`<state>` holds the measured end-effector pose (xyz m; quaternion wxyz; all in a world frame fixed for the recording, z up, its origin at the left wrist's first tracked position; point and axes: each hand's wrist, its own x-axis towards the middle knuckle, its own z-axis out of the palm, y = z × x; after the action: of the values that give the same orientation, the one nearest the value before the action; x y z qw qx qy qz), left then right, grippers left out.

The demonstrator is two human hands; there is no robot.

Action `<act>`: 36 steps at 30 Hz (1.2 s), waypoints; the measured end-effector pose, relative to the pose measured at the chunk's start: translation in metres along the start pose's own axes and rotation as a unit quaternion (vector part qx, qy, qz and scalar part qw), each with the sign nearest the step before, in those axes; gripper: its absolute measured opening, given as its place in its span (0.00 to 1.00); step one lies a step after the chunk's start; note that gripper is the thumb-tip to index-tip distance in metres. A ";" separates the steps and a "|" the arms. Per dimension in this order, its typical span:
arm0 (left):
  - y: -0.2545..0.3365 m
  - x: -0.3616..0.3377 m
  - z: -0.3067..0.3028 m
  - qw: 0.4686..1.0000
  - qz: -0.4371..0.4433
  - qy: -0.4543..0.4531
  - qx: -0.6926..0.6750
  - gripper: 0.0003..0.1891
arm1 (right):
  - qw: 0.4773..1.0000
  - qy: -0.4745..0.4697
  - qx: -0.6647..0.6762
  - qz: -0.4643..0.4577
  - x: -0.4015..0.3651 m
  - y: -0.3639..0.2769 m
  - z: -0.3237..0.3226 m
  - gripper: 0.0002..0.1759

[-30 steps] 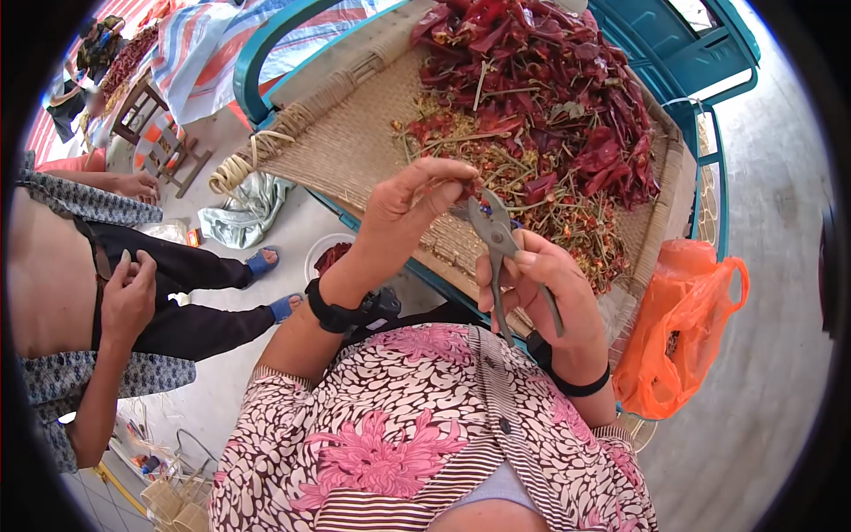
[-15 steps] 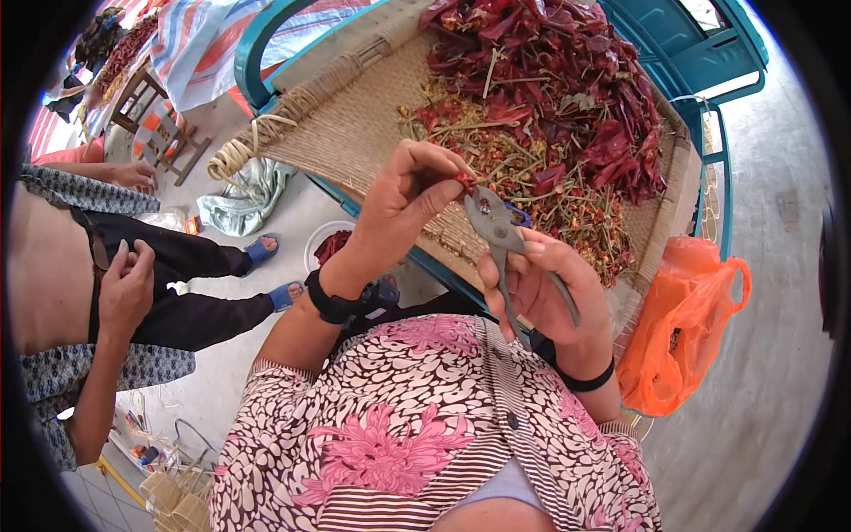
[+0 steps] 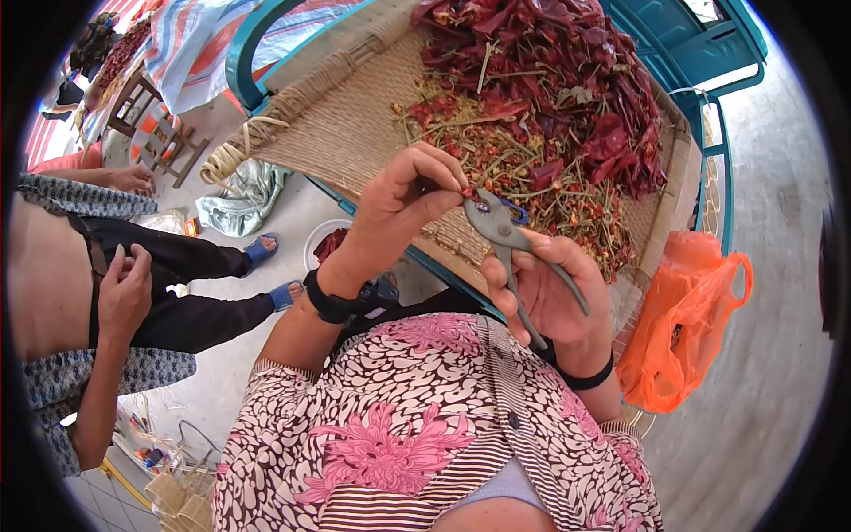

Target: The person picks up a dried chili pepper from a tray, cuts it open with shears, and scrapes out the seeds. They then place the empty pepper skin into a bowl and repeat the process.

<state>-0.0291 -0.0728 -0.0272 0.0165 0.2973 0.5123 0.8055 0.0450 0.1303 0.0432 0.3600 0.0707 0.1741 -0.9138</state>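
Note:
My left hand (image 3: 408, 208) is closed, its thumb and fingers pinching a small red piece (image 3: 468, 191) at the jaws of grey metal pliers (image 3: 501, 232). Those pliers are in my right hand (image 3: 554, 288), with their handles spread apart across the palm and fingers. Behind both hands, a woven tray (image 3: 341, 124) bears a heap of dark red dried peppers (image 3: 541, 53). Nearer to me on the tray lie loose stems and red and yellow bits (image 3: 576, 208). A small blue object (image 3: 516, 211) shows just behind the pliers' jaws.
An orange plastic bag (image 3: 683, 328) hangs at the tray's right corner. A teal metal frame (image 3: 727, 133) surrounds the tray. On the left is another person (image 3: 53, 275) in blue sandals. A white bowl (image 3: 312, 244) with red pieces and a wooden chair (image 3: 133, 106) are behind.
The pliers' handles have swung down and to the right, and my right hand has shifted slightly with them. My left fingers have closed in around the small red piece.

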 end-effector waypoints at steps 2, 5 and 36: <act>-0.001 0.000 -0.001 1.000 -0.005 -0.006 -0.025 0.07 | 0.999 -0.002 0.037 0.017 -0.001 -0.001 -0.002 0.19; -0.002 0.001 -0.004 0.999 0.003 -0.013 -0.039 0.08 | 0.995 -0.001 0.086 0.047 -0.003 -0.006 -0.010 0.18; -0.045 0.007 0.003 0.949 -0.130 0.080 0.277 0.10 | 0.515 -0.110 -0.753 -0.395 0.163 0.116 0.086 0.12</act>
<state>-0.0459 -0.0469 -0.0609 -0.0026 0.1557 0.7494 0.6435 0.0043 -0.0837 0.0509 -0.1029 -0.4039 0.7660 -0.4895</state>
